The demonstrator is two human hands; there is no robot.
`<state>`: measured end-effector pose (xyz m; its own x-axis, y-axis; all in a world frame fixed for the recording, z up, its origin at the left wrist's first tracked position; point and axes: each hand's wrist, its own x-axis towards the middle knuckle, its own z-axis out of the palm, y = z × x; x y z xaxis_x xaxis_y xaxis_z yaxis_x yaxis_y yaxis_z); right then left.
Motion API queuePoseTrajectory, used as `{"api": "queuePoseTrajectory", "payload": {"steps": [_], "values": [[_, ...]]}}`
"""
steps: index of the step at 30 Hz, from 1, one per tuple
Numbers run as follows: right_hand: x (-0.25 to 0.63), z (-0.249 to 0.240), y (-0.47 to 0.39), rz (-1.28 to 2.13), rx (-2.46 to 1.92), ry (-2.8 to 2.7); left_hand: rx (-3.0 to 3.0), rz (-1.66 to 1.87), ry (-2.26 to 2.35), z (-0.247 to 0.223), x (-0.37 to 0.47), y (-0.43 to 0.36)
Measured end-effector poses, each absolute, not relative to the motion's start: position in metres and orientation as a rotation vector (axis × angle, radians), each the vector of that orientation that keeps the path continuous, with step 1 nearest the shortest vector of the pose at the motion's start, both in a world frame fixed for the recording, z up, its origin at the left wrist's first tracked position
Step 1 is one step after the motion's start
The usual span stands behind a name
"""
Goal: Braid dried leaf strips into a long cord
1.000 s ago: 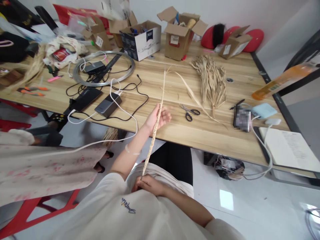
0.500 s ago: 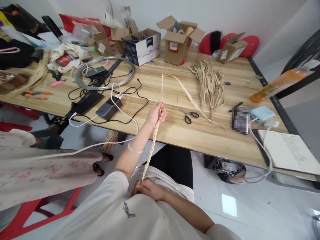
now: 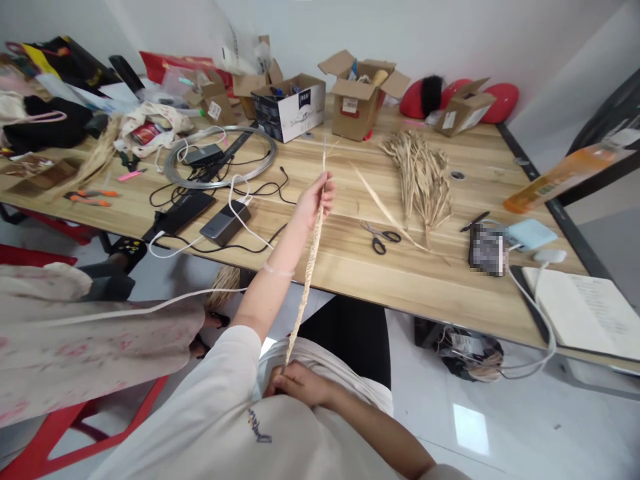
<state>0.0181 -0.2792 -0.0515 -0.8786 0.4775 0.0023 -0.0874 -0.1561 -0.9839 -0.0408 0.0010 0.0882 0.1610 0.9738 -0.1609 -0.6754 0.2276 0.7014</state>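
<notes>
The desk [image 3: 400, 283] is the largest thing, its near edge running below the left forearm. Cardboard boxes [image 3: 355, 110] stand along its far side, against the wall, probably to leave the middle for handwork. The wire coil [image 3: 169, 163] lies to the left among cables, and the bundle of dried leaves [image 3: 420, 173] to the right, likely within reach as stock. Between coil and bundle, bare wood gives the left hand [image 3: 320, 195] room to shift sideways or forward.

The wrapped stalk [image 3: 307, 273] slants from the lap up over the near edge, its thin tip above the desk. The left hand has its fingers curled narrowly round the upper part; how tightly, I cannot tell. The right hand [image 3: 297, 383] has its fingers closed about the lower end, close against the shirt, so that end is partly hidden. Held apart like this, the hands presumably keep the stalk straight and steady; the body leaves the right hand little space behind it.

Smaller still, a loose pale strip [image 3: 383, 207] lies between the stalk and the bundle, and the scissors [image 3: 383, 235] rest just beside it, handles towards the near edge, probably for easy pick-up
</notes>
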Motion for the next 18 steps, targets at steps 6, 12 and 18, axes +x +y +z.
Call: {"api": "queuePoseTrajectory", "payload": {"steps": [6, 12, 18], "values": [[0.017, -0.058, -0.284, 2.102, -0.512, -1.683, 0.781, 1.468, 0.817, 0.07, -0.029, -0.004], [0.019, -0.058, -0.28, 2.125, -0.54, -1.654, 0.717, 1.4, 0.819, 0.076, -0.034, 0.0], [0.021, -0.053, -0.276, 2.181, -0.492, -1.635, 0.482, 1.274, 0.616, 0.091, -0.043, 0.031]]}}
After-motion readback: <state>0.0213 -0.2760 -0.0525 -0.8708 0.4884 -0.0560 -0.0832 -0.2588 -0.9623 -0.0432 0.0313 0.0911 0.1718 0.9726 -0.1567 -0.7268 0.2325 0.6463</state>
